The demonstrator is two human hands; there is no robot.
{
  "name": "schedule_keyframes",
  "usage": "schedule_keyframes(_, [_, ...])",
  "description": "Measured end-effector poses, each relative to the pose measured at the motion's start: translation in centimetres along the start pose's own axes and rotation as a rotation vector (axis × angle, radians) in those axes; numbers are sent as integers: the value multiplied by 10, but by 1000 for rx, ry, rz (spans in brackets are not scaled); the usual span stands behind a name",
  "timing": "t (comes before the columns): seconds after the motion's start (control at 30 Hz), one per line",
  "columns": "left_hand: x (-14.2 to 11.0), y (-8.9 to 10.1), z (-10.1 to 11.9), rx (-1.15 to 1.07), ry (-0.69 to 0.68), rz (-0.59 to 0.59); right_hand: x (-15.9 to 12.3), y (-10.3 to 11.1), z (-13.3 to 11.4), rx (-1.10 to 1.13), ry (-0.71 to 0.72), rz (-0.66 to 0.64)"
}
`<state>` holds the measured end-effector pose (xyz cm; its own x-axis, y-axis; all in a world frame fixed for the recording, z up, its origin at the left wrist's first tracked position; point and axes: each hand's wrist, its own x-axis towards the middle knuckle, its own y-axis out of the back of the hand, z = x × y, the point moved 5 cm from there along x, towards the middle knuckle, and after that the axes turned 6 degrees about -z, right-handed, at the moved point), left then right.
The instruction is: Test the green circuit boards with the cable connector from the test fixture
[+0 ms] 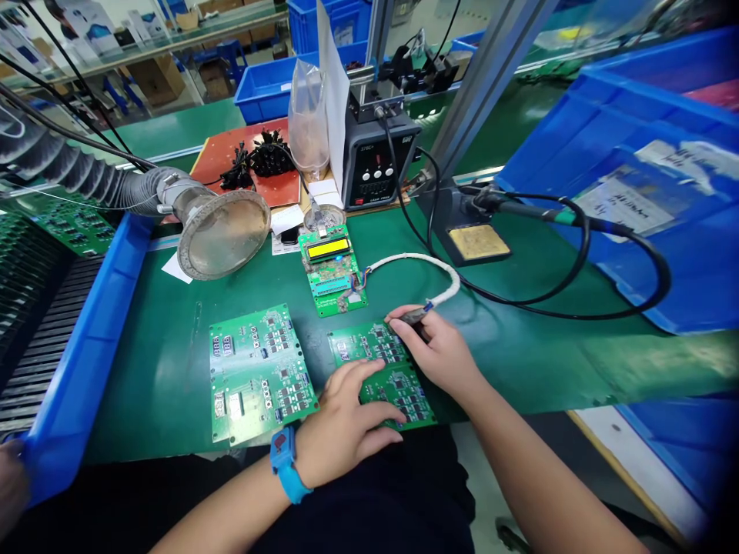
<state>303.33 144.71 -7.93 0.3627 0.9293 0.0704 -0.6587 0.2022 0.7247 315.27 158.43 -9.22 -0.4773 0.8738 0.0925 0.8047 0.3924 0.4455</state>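
My left hand (340, 423), a blue wrist strap (282, 450) on its wrist, rests with fingers spread over a green circuit board panel (404, 377), hiding part of it. Pinched in my right hand (442, 350) is a dark programming probe (413, 315), its tip at the panel's upper edge; contact cannot be made out. A white sheathed cable (444, 269) runs from the probe to a programmer board (335, 269) with a lit yellow display. Left of my left hand lies a second green panel (259, 369) with several chips and digit displays.
A soldering station (378, 165) stands at the back, its iron (543, 211) in a holder with a yellow sponge (478, 241). A fume hose (222, 235) hangs at left. Blue bins (647, 177) and a board rack (86, 346) flank the bench; another person's hand (11, 481) touches the rack.
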Motion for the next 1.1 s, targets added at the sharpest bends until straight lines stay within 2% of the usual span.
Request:
schedule_keyframes(0.27, [-1,1,-2,-32,-11,57,-1,0,3,-2,-17,-6])
schedule_keyframes(0.57, [1,-2,0,85,21,42,0,0,5,-33,5,-3])
schedule_keyframes(0.77, [1,-3,-1,114,16,73,1,2,2,-2,-3,27])
schedule_keyframes(0.93, [1,-3,-1,106,5,87,-24,16,-8,97,-8,102])
schedule_keyframes(1.1, [1,-2,-1,90,20,82,-55,16,-11,74,-15,45])
